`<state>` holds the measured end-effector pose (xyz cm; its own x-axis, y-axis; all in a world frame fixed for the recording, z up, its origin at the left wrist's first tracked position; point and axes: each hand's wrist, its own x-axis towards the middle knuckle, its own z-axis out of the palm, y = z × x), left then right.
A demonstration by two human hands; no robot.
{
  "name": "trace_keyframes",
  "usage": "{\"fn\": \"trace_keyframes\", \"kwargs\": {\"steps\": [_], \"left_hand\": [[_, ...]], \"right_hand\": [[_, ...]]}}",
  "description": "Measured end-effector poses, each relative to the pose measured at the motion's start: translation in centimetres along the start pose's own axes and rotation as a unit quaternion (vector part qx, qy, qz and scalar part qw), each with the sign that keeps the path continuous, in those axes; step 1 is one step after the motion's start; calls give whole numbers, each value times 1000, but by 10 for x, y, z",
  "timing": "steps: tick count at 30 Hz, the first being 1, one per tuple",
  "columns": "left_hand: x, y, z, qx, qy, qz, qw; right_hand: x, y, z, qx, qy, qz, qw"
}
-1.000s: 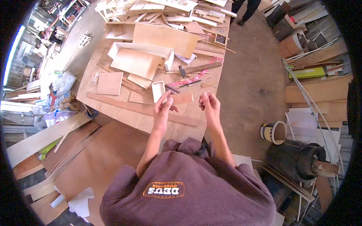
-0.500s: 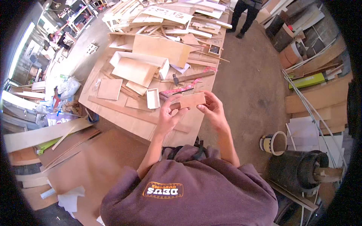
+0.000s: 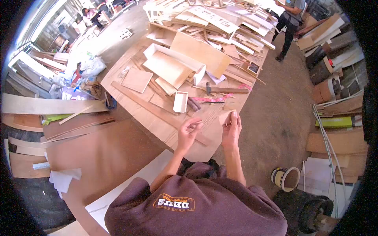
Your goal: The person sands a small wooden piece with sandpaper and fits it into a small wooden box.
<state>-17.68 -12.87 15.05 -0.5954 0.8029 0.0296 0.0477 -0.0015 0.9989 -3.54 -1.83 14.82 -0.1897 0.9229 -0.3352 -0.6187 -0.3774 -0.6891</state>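
In the head view my right hand (image 3: 231,133) is closed on a small wooden board (image 3: 225,117), held upright near the table's right edge. My left hand (image 3: 188,133) is apart from it, fingers loosely curled with gaps between them and nothing visible in them. Beyond the hands on the table lie a small open white-edged box (image 3: 180,102), a dark brown cylinder (image 3: 193,104), a hammer (image 3: 226,90) and a pink patterned strip (image 3: 212,99).
The wooden table (image 3: 204,152) carries a larger open drawer-like box (image 3: 167,69), a square panel (image 3: 137,80) and a heap of wood offcuts (image 3: 220,23). A bucket (image 3: 290,179) stands on the floor at right. Another person (image 3: 289,27) stands beyond the table's right side.
My left hand has let go of the small wooden board and moved away leftward. My right hand keeps the board, now turned. The view has shifted, and more of the other person shows.
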Motion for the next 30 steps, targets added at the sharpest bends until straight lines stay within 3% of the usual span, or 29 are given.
{"fn": "trace_keyframes", "kwargs": {"steps": [1,2,4,7,13,15,16,18,19,22,25,26,28,29,30], "left_hand": [[1,-8,-7,2,6,-2,1000],[2,-16,-16,-13,10,-35,999],[1,-32,-30,-28,15,-72,997],[8,-50,-43,58,-23,-147,987],[70,-104,-42,228,-149,-87,958],[101,-117,-35,362,-189,40,912],[116,-126,-33,358,-200,39,911],[141,-145,-27,454,-215,138,853],[150,-158,-25,446,-227,141,854],[178,-181,-23,556,-257,208,763],[201,-164,-21,483,-370,147,780],[204,-151,-18,477,-374,157,780],[202,-116,-22,353,-302,178,868],[203,-95,-24,349,-304,187,867],[203,-73,-28,229,-328,45,915]], "right_hand": [[1,-4,7,-7,-36,-34,999],[-3,-4,17,-16,40,2,999],[-3,13,11,-51,22,20,998],[-7,28,7,-102,28,72,992],[-4,49,-2,-218,29,92,971],[0,54,-1,-244,43,91,964],[1,58,0,-269,52,94,957],[5,69,1,-273,56,79,957],[8,74,1,-278,45,65,957],[12,92,8,-277,76,49,957],[6,107,20,-275,127,50,952],[5,109,25,-275,134,40,951],[1,112,43,-244,160,42,955],[3,111,53,-243,163,32,956],[2,109,64,-240,162,0,957]]}}
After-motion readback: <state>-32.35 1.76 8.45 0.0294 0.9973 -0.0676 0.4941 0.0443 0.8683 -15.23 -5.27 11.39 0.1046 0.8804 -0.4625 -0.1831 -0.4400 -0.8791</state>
